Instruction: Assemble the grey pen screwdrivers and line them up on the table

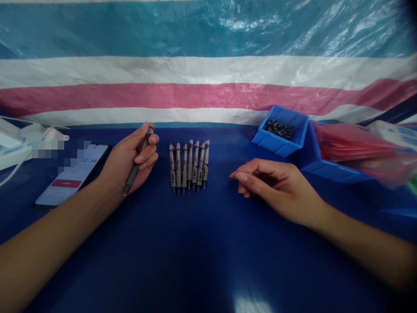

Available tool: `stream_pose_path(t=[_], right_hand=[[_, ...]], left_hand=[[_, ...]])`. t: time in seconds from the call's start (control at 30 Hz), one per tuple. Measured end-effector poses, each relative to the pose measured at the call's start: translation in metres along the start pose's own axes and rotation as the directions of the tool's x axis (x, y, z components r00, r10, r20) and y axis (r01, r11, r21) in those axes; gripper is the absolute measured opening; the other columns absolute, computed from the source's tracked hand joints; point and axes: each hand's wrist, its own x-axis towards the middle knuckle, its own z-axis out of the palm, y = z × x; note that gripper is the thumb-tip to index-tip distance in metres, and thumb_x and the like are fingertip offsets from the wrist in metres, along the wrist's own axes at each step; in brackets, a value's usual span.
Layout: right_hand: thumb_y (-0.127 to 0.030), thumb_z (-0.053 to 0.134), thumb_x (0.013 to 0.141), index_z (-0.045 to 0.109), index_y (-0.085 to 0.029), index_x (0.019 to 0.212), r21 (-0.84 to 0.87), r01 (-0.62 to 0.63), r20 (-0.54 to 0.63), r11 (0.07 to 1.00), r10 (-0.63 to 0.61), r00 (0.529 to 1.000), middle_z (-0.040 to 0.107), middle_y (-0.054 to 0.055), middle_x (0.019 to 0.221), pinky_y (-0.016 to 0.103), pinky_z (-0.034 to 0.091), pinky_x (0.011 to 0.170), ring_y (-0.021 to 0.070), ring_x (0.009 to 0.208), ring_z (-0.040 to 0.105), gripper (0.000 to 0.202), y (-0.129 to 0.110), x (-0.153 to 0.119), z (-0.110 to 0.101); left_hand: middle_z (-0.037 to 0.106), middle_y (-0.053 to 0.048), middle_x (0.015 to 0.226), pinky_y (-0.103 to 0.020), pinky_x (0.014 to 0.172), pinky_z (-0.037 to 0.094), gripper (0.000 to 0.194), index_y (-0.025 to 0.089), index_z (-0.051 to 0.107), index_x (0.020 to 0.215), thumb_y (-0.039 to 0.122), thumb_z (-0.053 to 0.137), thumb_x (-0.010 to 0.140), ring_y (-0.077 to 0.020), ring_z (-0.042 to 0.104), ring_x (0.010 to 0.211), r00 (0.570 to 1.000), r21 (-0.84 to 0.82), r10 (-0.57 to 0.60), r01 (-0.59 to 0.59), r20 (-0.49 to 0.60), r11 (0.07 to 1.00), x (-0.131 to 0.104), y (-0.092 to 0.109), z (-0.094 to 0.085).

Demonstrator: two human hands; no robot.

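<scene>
My left hand (137,158) is closed around a dark grey pen (132,178), its tip pointing down past the palm. Part of the barrel is hidden behind the fingers. Between my two hands, several pens (190,167) with clear barrels and grey grips lie side by side in a row, tips toward me. To the right of that row, my right hand (270,182) hovers over or rests on the table, thumb and forefinger pinched together. Whether something small sits in that pinch I cannot make out.
A blue bin (283,148) of small black parts stands at the back right. Beside it, another blue bin (335,169) holds red plastic bags (342,143). A phone (73,176) lies left, near a white power strip (19,143). Striped sheeting (195,95) hangs behind the blue table (182,261).
</scene>
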Motion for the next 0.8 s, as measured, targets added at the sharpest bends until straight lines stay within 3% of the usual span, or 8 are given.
stream_pose_path(t=[0.13,0.3,0.5,0.8], right_hand=[[-0.05,0.09,0.103,0.087,-0.022,0.1,0.004,-0.007,0.003,1.0,0.007,1.0,0.08,0.003,0.082,0.025,0.063,0.066,0.0144,0.069,0.074,0.028,0.0,0.0,0.0],[-0.052,0.092,0.101,0.087,-0.023,0.098,-0.004,-0.007,0.002,1.0,0.007,1.0,0.081,0.003,0.082,0.027,0.064,0.066,0.016,0.069,0.073,0.03,-0.001,0.001,0.0],[-0.051,0.089,0.104,0.088,-0.023,0.1,-0.01,-0.003,0.005,1.0,0.003,1.0,0.081,0.003,0.082,0.025,0.064,0.066,0.0149,0.07,0.074,0.029,0.0,0.001,0.0],[-0.046,0.092,0.103,0.088,-0.023,0.1,0.008,-0.01,0.013,1.0,0.009,1.0,0.081,0.001,0.084,0.022,0.063,0.068,0.0127,0.071,0.074,0.023,0.001,0.0,-0.001]], left_hand=[[0.057,0.004,0.074,-0.014,0.036,0.031,0.037,0.016,0.07,0.095,0.021,0.05,0.126,0.0008,0.033,0.038,0.999,-0.032,-0.016,0.014,-0.035,0.999,-0.001,0.002,0.004],[0.061,0.003,0.075,-0.013,0.035,0.03,0.037,0.017,0.069,0.094,0.021,0.05,0.126,0.0009,0.031,0.038,0.998,-0.04,-0.027,0.025,-0.061,0.999,0.001,0.002,0.005],[0.069,0.003,0.082,-0.013,0.039,0.036,0.015,0.021,0.078,0.108,0.022,0.068,0.119,0.0013,0.037,0.04,1.0,-0.011,0.03,-0.03,0.005,0.999,0.003,-0.003,-0.005],[0.065,0.003,0.076,-0.015,0.035,0.032,0.034,0.019,0.069,0.088,0.029,0.068,0.12,0.0013,0.031,0.036,1.0,0.041,0.002,-0.002,0.009,0.999,0.003,-0.002,-0.004]])
